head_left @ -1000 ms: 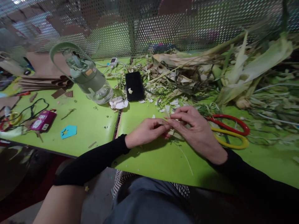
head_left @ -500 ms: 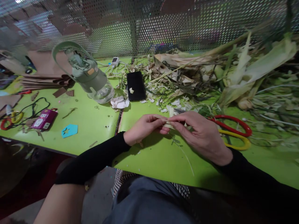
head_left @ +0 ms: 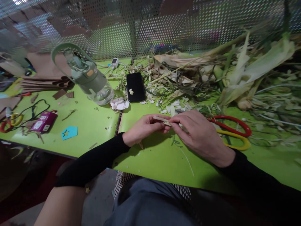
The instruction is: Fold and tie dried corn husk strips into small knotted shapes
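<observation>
My left hand [head_left: 143, 129] and my right hand [head_left: 196, 133] meet over the green table [head_left: 155, 157], fingertips together. Both pinch a thin pale strip of leaf [head_left: 162, 120] that runs between them just above the table. Thin green fibres [head_left: 176, 142] lie on the table under my hands. Scissors with a red and a yellow handle [head_left: 235, 135] lie flat just right of my right hand.
A heap of husks and leaves [head_left: 223, 72] fills the back right. A black phone [head_left: 135, 87] and a tilted green-capped bottle [head_left: 87, 75] stand behind my hands. A pink pouch [head_left: 43, 121], a blue paper shape [head_left: 69, 132] and cardboard [head_left: 44, 82] lie left. Perforated metal screen behind.
My hands have lifted slightly off the table and the pale strip now shows stretched between the fingertips; before, it was bunched under them.
</observation>
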Action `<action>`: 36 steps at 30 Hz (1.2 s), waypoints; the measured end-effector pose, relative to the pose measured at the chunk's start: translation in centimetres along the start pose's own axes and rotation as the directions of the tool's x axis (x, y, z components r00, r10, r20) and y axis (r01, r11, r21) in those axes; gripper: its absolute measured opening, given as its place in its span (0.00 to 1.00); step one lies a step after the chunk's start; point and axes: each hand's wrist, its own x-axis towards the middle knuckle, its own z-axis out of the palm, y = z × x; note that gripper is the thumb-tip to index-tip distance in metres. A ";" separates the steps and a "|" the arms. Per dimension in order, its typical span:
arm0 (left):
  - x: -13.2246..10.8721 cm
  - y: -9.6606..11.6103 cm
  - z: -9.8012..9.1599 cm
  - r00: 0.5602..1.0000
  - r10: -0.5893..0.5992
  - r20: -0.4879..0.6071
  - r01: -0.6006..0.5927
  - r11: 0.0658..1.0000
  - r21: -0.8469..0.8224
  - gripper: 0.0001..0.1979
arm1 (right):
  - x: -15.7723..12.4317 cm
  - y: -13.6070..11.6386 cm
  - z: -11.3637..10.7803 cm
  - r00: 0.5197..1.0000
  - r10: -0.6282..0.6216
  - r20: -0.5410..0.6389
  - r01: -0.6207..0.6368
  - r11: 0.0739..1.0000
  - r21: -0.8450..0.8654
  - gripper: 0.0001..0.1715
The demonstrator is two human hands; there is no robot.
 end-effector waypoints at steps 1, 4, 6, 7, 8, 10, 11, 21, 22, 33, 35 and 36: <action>0.0 0.0 0.0 1.000 0.008 0.008 -0.008 1.000 0.013 0.10 | 0.0 0.0 -0.1 1.000 -0.014 0.001 0.014 1.000 -0.008 0.11; -0.1 0.1 -0.1 1.000 0.021 0.023 -0.022 0.999 0.049 0.10 | 0.0 0.1 -0.2 0.999 -0.021 0.027 0.021 1.000 -0.015 0.13; -0.2 0.1 -0.2 0.999 0.029 0.025 -0.030 0.997 0.065 0.10 | 0.0 0.3 -0.3 0.998 -0.034 0.054 0.036 0.999 -0.034 0.14; -0.2 0.1 -0.3 0.999 0.032 0.028 -0.034 0.997 0.074 0.10 | 0.0 0.4 -0.3 0.997 -0.052 0.063 0.056 0.997 -0.050 0.14; -0.3 0.1 -0.3 0.999 0.036 0.035 -0.039 0.995 0.088 0.09 | 0.0 0.5 -0.3 0.995 -0.078 0.068 0.083 0.994 -0.066 0.15; -0.3 0.0 -0.3 0.997 0.049 0.052 -0.056 0.990 0.132 0.07 | 0.1 0.6 -0.2 0.990 -0.120 0.071 0.126 0.989 -0.082 0.17; -0.3 -0.1 -0.4 0.996 0.058 0.061 -0.067 0.985 0.161 0.06 | 0.1 0.6 -0.2 0.990 -0.123 0.066 0.128 0.989 -0.071 0.18; -0.3 -0.2 -0.2 0.991 0.119 0.059 -0.130 0.966 0.223 0.05 | -0.2 -0.2 -0.1 0.997 0.075 0.001 -0.074 0.983 0.170 0.11; -0.3 -0.1 -0.2 0.991 0.123 0.061 -0.133 0.967 0.215 0.04 | -0.3 -0.4 -0.1 0.996 0.094 -0.008 -0.091 0.979 0.183 0.10; -0.4 -0.2 0.0 0.981 0.193 0.036 -0.196 0.967 0.164 0.10 | 0.5 -0.4 -0.7 0.864 0.477 0.159 -0.500 0.779 0.378 0.28; -0.4 -0.3 0.1 0.975 0.217 0.037 -0.220 0.961 0.166 0.10 | 0.4 -0.3 -0.4 0.820 0.523 0.233 -0.570 0.706 0.421 0.32; -0.4 -0.3 0.1 0.973 0.229 0.037 -0.232 0.961 0.153 0.09 | 0.4 -0.3 -0.3 0.798 0.553 0.240 -0.597 0.669 0.443 0.33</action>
